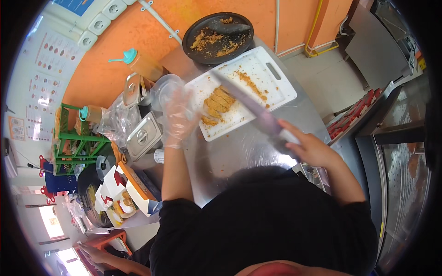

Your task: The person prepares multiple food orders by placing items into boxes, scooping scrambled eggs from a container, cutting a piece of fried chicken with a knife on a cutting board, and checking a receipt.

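My right hand [309,145] grips the light handle of a large kitchen knife [247,101]. Its long blade, blurred, hangs slantwise over a white plastic cutting board [285,88]. On the board, left of the blade, lies a breaded fried cutlet [218,100] sliced into several strips. Golden crumbs [250,84] are scattered across the board. A clear plastic glove covers my left hand [179,114], which is blurred, with fingers apart and nothing visible in it. This hand is at the board's left edge, in front of a clear plastic tub [162,88].
Behind the board sits a dark stone mortar [217,61] with crumbs and a pestle [229,28]. To the left are a squeeze bottle [146,65], a lidded steel pan [143,136], a green rack [83,138] and an open food box [138,184]. Another person's hands [91,253] show at lower left.
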`<state>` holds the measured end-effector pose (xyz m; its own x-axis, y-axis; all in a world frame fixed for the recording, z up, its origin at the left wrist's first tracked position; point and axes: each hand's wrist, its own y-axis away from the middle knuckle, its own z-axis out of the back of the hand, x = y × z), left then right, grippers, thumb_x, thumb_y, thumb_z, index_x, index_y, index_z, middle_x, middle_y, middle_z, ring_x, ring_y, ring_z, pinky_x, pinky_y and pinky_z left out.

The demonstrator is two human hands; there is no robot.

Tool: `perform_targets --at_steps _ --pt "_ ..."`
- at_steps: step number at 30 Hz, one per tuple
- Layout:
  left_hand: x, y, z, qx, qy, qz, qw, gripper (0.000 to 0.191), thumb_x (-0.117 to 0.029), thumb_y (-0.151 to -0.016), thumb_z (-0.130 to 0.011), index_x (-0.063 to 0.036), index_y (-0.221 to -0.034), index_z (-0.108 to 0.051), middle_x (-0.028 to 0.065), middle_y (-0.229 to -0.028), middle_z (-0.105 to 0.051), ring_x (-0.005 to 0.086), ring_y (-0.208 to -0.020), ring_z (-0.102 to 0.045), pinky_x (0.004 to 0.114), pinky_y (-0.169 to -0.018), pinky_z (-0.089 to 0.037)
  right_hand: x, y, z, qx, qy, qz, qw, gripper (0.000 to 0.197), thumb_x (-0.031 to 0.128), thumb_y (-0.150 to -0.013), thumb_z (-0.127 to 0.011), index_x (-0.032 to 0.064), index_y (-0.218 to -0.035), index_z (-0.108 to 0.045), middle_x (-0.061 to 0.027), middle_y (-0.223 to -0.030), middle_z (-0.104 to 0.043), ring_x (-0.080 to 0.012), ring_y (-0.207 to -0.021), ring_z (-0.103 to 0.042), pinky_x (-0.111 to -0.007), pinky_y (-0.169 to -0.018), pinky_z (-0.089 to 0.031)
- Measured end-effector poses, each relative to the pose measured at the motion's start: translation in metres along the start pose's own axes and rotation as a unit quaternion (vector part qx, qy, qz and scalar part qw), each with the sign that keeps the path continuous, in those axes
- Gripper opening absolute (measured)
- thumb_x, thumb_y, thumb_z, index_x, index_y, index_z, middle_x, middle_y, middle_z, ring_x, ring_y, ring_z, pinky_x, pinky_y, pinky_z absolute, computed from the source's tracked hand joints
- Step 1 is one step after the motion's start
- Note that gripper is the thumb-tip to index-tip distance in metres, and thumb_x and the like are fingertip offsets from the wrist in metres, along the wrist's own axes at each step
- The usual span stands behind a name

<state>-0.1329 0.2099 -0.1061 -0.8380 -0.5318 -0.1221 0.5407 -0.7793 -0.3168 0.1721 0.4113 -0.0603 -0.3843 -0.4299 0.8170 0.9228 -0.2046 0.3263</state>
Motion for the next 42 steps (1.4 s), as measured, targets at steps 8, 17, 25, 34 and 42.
perform_targets --at_steps 8,17,25,34,42 --pt "0.0 -0.057 0.013 0.271 -0.082 -0.406 0.869 0.087 -0.044 -0.053 -0.072 -0.0388 -0.129 -0.03 0.0107 -0.14 -0.018 0.028 -0.128 -0.021 0.053 -0.101 -0.013 -0.038 0.067 0.011 -0.046 -0.203 -0.124 0.97 0.061 0.009 -0.085 -0.046 0.0237 -0.136 -0.017 -0.001 -0.055 -0.045 -0.0091 -0.046 -0.046 -0.024 -0.045 -0.042" --pt "-0.02 -0.088 -0.033 0.275 -0.068 -0.482 0.829 0.085 -0.043 -0.051 -0.072 -0.0294 -0.127 -0.036 0.0147 -0.136 -0.023 0.0381 -0.122 -0.027 0.056 -0.096 -0.024 -0.045 0.094 -0.007 -0.023 -0.258 -0.174 0.95 0.06 0.009 -0.087 -0.044 0.0242 -0.136 -0.015 -0.0027 -0.057 -0.047 -0.0098 -0.047 -0.049 -0.025 -0.049 -0.044" --pt "-0.051 -0.069 -0.087 0.132 0.065 -0.065 0.987 0.081 -0.049 -0.06 -0.066 -0.0193 -0.128 -0.035 0.0266 -0.126 -0.031 0.0397 -0.117 -0.03 0.045 -0.096 -0.026 -0.064 0.079 -0.011 0.084 -0.261 -0.133 0.952 0.07 0.007 -0.081 -0.052 0.0257 -0.136 -0.014 -0.0018 -0.059 -0.05 -0.0095 -0.053 -0.051 -0.023 -0.051 -0.044" --pt "-0.061 -0.076 -0.077 0.202 0.059 0.016 0.977 0.08 -0.055 -0.065 -0.06 -0.0193 -0.131 -0.032 0.0289 -0.132 -0.023 0.0402 -0.125 -0.019 0.042 -0.103 -0.015 -0.078 -0.02 -0.035 0.111 -0.276 -0.052 0.953 0.068 0.007 -0.082 -0.05 0.021 -0.137 -0.012 -0.0043 -0.06 -0.049 -0.0111 -0.049 -0.047 -0.024 -0.047 -0.042" --pt "-0.064 -0.039 -0.05 0.065 0.119 0.046 0.99 0.076 -0.05 -0.064 -0.062 -0.0141 -0.126 -0.038 0.029 -0.123 -0.034 0.0425 -0.117 -0.03 0.046 -0.098 -0.023 -0.042 -0.044 -0.025 0.115 -0.315 -0.015 0.942 0.073 -0.005 -0.077 -0.049 0.0166 -0.137 -0.014 -0.0041 -0.067 -0.049 -0.0101 -0.051 -0.046 -0.024 -0.044 -0.041"
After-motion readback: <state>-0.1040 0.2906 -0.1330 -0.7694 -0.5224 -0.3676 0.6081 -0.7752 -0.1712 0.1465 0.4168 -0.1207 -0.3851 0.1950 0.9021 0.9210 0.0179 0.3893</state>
